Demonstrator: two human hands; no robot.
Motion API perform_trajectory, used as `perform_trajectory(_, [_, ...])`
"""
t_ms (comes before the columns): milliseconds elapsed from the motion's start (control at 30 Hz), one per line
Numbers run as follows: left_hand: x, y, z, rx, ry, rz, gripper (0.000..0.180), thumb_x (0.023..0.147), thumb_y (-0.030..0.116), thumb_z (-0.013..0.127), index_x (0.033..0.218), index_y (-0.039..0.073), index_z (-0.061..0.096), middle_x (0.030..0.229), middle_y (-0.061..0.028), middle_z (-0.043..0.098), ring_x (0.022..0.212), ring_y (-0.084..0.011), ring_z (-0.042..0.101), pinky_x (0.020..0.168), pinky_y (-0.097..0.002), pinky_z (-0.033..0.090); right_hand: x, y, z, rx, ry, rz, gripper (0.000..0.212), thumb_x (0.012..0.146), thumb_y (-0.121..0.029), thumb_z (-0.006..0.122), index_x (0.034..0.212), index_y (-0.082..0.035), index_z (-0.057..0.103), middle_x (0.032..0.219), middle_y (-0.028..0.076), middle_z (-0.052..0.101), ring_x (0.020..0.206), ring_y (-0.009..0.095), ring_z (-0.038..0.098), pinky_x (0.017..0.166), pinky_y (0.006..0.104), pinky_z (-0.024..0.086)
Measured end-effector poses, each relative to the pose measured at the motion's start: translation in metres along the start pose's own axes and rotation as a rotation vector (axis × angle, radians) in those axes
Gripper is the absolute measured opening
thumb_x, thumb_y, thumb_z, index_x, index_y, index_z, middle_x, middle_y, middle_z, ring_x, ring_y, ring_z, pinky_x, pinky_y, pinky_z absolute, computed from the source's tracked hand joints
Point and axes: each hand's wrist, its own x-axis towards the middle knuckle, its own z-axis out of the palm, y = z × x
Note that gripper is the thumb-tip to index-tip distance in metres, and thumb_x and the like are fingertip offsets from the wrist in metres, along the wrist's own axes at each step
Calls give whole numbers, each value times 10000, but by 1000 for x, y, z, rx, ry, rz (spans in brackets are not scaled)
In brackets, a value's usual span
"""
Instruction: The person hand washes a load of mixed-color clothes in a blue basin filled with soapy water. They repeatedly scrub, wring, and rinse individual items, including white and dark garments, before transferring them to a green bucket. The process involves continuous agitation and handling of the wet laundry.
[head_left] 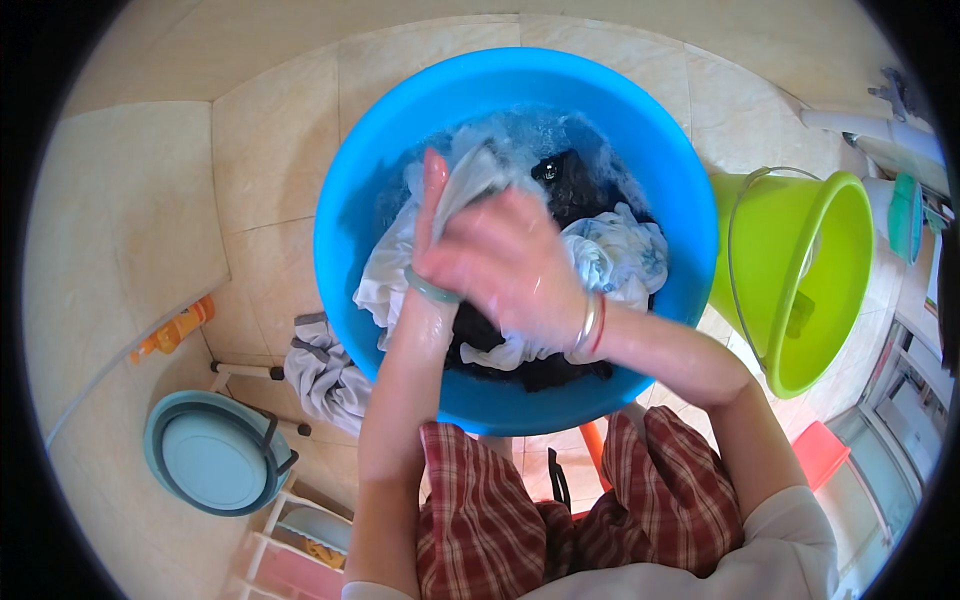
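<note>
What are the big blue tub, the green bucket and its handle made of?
Blue tub: probably plastic, smooth and evenly coloured, with soft highlights.
Green bucket: likely plastic, softly glossy, uniformly bright.
Handle: perhaps metal wire, thin, greyish; finish unclear.

The head camera looks from above the near side of the blue tub (pixel 520 75), facing steeply down into it. It is close: the tub's whole rim fits, yet large, and the plaid shorts (pixel 465 510) on its near side appear from overhead. The fisheye also takes in tiled floor (pixel 275 150) around the tub, curving beyond it.
</note>
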Motion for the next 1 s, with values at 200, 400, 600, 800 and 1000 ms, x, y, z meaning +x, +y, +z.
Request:
perform_trajectory(200, [9,-13,-49,-175,-254,-69,614,929,581,525,1438,255,421,1321,-104,542,1114,-240,551,960,-399,460,-24,-61,32,-156,44,-56,395,661,-271,702,1056,-265,699,1094,-72,579,995,188,503,774,433,400])
perform_trajectory(400, [-4,-44,-70,-831,-423,-361,628,896,594,557,1384,204,499,1263,-57,575,1047,-196,552,895,-371,470,-22,-41,33,-47,99,-24,183,670,-311,731,773,-206,621,906,-21,534,872,193,508,698,387,396])
perform_trajectory(600, [-3,-70,-69,-206,22,282,501,946,481,550,1320,149,537,1253,-44,577,1060,-166,559,885,-340,482,-2,-9,35,60,140,-10,195,660,-232,762,642,-154,584,721,10,555,670,212,549,572,345,440])
perform_trajectory(800, [-10,-73,-35,206,297,385,381,994,360,498,1244,82,565,1221,-31,590,1080,-142,566,889,-316,490,-30,91,31,-107,14,204,128,813,-179,636,733,-79,634,748,99,624,657,291,627,548,400,499])
perform_trajectory(1000, [-2,-21,-16,176,381,347,610,980,532,448,1411,100,434,1391,-80,484,1296,-234,437,1104,-398,324,-54,151,31,-102,185,846,220,888,-289,628,1042,-138,668,935,134,659,867,306,644,726,427,515])
